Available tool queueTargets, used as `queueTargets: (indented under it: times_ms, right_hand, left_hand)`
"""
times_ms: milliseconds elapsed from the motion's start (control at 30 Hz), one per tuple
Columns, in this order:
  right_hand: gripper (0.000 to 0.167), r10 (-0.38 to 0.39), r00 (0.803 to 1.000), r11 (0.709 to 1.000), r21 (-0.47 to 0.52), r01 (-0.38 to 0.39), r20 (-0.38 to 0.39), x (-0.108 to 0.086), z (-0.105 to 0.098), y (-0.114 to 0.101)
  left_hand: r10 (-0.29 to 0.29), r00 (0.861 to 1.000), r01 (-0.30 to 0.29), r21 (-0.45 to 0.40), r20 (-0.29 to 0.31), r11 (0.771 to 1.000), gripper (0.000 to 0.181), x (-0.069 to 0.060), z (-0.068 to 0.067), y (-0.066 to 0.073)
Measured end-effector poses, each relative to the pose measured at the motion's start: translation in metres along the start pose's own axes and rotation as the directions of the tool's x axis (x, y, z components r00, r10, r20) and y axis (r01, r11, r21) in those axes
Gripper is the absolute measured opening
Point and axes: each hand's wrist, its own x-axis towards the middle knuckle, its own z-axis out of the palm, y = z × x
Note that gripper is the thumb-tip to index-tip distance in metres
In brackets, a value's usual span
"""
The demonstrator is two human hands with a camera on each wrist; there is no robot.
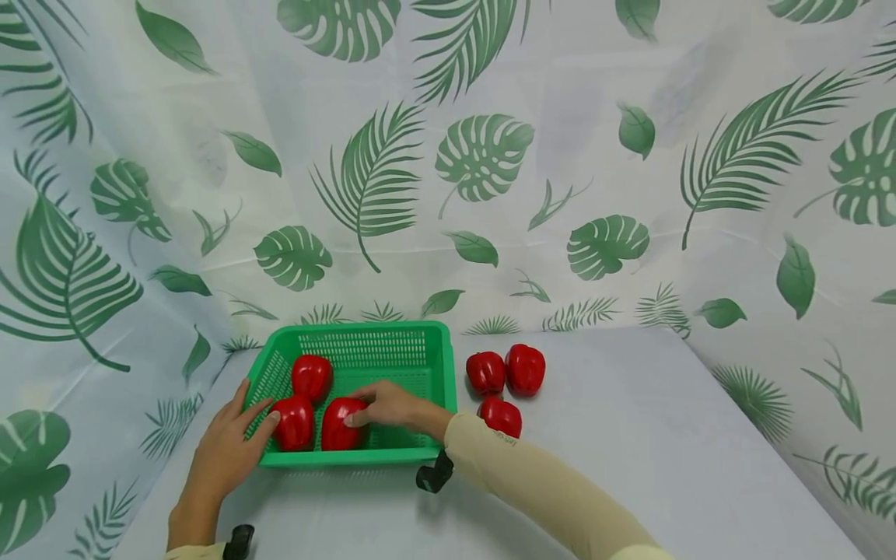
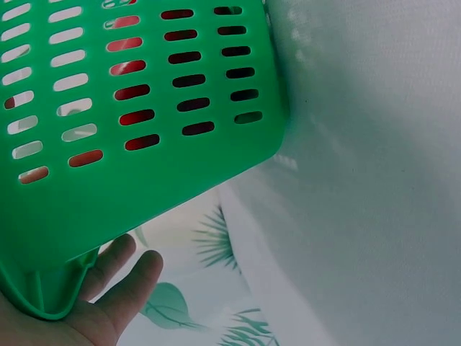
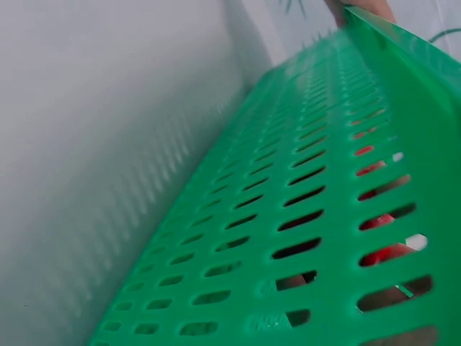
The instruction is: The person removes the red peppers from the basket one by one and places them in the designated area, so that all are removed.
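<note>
A green basket (image 1: 378, 456) holds three red bell peppers at its left side. My right hand (image 1: 392, 406) reaches over the basket's right part and grips the pepper (image 1: 341, 426) nearest the middle. At the left front corner my left hand (image 1: 227, 447) lies over the rim, its thumb by another pepper (image 1: 294, 422); a third pepper (image 1: 312, 376) sits behind. In the left wrist view the left hand (image 2: 94, 310) is at the basket corner, two fingers extended. The basket wall (image 3: 288, 202) fills much of the right wrist view and hides the right hand's grip.
Outside the basket, to its right, three more red peppers (image 1: 525, 369) stand close together on the white table (image 1: 630, 435). A leaf-patterned cloth (image 1: 546, 257) rises behind the table and along both sides.
</note>
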Motion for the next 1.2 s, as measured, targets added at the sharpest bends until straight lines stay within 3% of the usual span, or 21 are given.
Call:
queueTargets:
  times_ms: [333, 600, 1200]
  right_hand:
    - [0.045, 0.009, 0.999, 0.996, 0.091, -0.004, -0.047, 0.0, -0.007, 0.0]
    - [0.035, 0.005, 0.999, 0.97, 0.241, 0.006, -0.047, -0.009, -0.02, -0.012]
    - [0.036, -0.034, 0.994, 0.956, 0.286, 0.062, -0.101, -0.037, -0.056, -0.015]
  left_hand:
    - [0.029, 1.0, -0.029, -0.018, -0.007, 0.999, 0.064, 0.0, 0.003, -0.002]
    - [0.027, 1.0, -0.027, -0.019, 0.007, 0.999, 0.066, 0.001, 0.0, -0.003]
    - [0.019, 1.0, -0.019, 0.009, 0.011, 1.0, 0.065, 0.001, 0.0, -0.002]
